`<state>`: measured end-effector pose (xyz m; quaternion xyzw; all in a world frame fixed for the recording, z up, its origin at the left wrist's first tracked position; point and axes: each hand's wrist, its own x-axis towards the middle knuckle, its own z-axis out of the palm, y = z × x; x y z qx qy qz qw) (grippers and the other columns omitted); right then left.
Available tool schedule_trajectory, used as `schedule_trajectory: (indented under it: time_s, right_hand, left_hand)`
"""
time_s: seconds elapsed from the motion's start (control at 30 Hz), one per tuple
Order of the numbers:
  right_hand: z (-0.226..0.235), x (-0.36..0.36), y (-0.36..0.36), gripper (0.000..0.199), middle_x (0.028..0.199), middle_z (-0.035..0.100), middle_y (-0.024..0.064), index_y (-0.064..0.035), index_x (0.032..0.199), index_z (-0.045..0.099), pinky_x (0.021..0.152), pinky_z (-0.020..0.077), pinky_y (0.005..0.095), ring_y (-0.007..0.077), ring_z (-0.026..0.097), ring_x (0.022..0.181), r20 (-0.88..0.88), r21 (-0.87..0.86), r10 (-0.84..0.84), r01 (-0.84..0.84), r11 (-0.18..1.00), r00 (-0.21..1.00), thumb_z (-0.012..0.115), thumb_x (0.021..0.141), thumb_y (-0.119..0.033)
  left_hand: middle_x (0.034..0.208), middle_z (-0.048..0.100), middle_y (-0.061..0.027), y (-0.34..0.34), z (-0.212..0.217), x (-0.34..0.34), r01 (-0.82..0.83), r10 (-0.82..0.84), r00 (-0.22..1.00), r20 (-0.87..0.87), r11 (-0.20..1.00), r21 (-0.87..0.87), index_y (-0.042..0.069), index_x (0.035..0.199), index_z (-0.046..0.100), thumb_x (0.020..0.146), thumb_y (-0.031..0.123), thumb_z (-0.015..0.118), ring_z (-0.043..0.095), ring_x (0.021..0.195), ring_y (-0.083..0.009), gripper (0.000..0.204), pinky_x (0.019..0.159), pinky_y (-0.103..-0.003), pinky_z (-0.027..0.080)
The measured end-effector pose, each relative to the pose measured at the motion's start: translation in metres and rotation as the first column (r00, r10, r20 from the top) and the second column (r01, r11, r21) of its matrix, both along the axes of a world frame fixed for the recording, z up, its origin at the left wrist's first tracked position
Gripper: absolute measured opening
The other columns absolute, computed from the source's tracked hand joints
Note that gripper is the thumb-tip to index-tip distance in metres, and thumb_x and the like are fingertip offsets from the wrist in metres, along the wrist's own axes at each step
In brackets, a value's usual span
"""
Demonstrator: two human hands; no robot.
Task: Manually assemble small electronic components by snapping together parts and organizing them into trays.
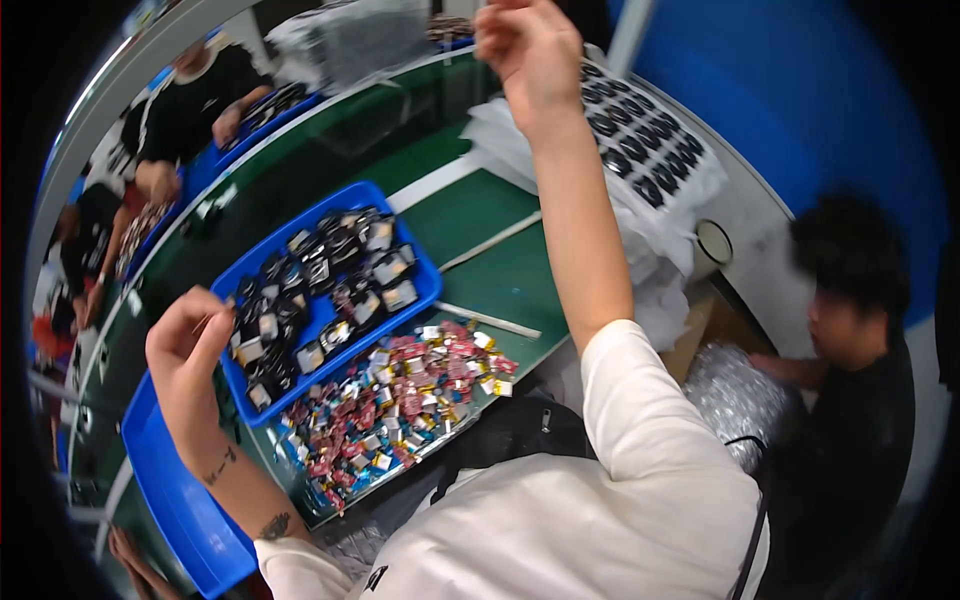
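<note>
My left hand point(187, 350) is at the left rim of a blue tray point(437, 281), with thumb and fingertips pinched together. Whatever may be between them is too small to make out. Dark pouch-like pieces with silvery and pale squares point(318, 270) fill much of that tray. My right hand point(540, 65) is raised far out at the top edge, its fingers curled in and slightly blurred. Any object inside it is hidden. Below the tray lies a loose heap of small pink, blue, white and yellow pieces point(400, 395) on the green tabletop point(500, 215).
Another blue tray point(185, 500) sits at the lower left. White sheets holding rows of black parts point(650, 140) are stacked at the far right. A person point(850, 370) on the right is beside clear plastic wrap point(740, 395). More people work across the table, upper left.
</note>
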<state>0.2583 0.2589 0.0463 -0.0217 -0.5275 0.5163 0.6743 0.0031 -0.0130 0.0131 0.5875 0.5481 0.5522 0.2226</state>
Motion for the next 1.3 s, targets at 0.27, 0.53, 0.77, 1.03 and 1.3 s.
schedule_trajectory:
  time_s: [0.27, 0.53, 0.77, 1.03, 1.3]
  right_hand:
    - [-0.067, -0.095, -0.035, 0.019, 0.073, 0.067, 0.0079, -0.0090, 0.074, 0.069, 0.063, 0.0503, 0.0343, 0.0241, 0.065, 0.071, 0.857, 0.452, -0.494, -0.249, 0.857, -0.145, 0.072, 0.070, -0.027]
    - [-0.096, -0.108, -0.028, 0.024, 0.074, 0.066, 0.0076, -0.0066, 0.084, 0.067, 0.067, 0.0501, 0.0346, 0.0235, 0.064, 0.076, 0.854, 0.463, -0.504, -0.251, 0.850, -0.131, 0.069, 0.061, -0.011]
    - [-0.083, -0.115, -0.036, 0.023, 0.073, 0.065, 0.0114, -0.0001, 0.085, 0.066, 0.065, 0.0515, 0.0321, 0.0230, 0.065, 0.073, 0.944, 0.269, -0.229, -0.155, 0.951, 0.238, 0.065, 0.065, -0.011]
    - [-0.066, -0.119, -0.087, 0.028, 0.091, 0.064, 0.0061, 0.0032, 0.108, 0.061, 0.068, 0.0535, 0.0227, 0.0090, 0.062, 0.077, 0.751, -0.243, 0.461, -0.451, 0.859, 0.473, 0.059, 0.080, 0.002]
    - [-0.063, -0.119, -0.101, 0.026, 0.095, 0.064, 0.0062, 0.0021, 0.107, 0.061, 0.070, 0.0536, 0.0222, 0.0088, 0.062, 0.080, 0.736, -0.240, 0.465, -0.453, 0.859, 0.492, 0.062, 0.081, 0.001]
  left_hand:
    - [0.080, 0.059, -0.0035, -0.002, 0.005, 0.005, -0.006, 0.007, 0.997, 0.082, 1.000, -0.007, -0.005, 0.083, 0.064, 0.081, 0.000, 0.063, 0.052, 0.072, -0.0059, 0.006, 0.064, -0.018, 0.038]
    - [0.076, 0.060, -0.0020, 0.015, -0.008, 0.007, -0.054, 0.059, 0.990, 0.129, 0.998, -0.046, -0.004, 0.081, 0.066, 0.078, 0.003, 0.068, 0.055, 0.070, -0.0056, 0.007, 0.062, -0.018, 0.041]
    - [0.068, 0.060, 0.0004, 0.027, -0.018, 0.007, -0.157, 0.170, 0.979, 0.116, 0.981, -0.116, -0.002, 0.079, 0.066, 0.077, 0.005, 0.069, 0.054, 0.064, -0.0038, 0.008, 0.058, -0.018, 0.039]
    - [0.060, 0.058, -0.0003, 0.038, -0.031, 0.010, -0.326, 0.329, 0.944, 0.009, 0.940, -0.101, -0.004, 0.077, 0.066, 0.076, 0.010, 0.068, 0.049, 0.055, -0.0030, 0.014, 0.051, -0.019, 0.038]
    - [0.059, 0.061, -0.0038, 0.040, -0.031, 0.005, -0.376, 0.376, 0.926, -0.023, 0.918, -0.126, -0.003, 0.077, 0.068, 0.074, 0.013, 0.067, 0.054, 0.054, -0.0054, 0.017, 0.050, -0.020, 0.041]
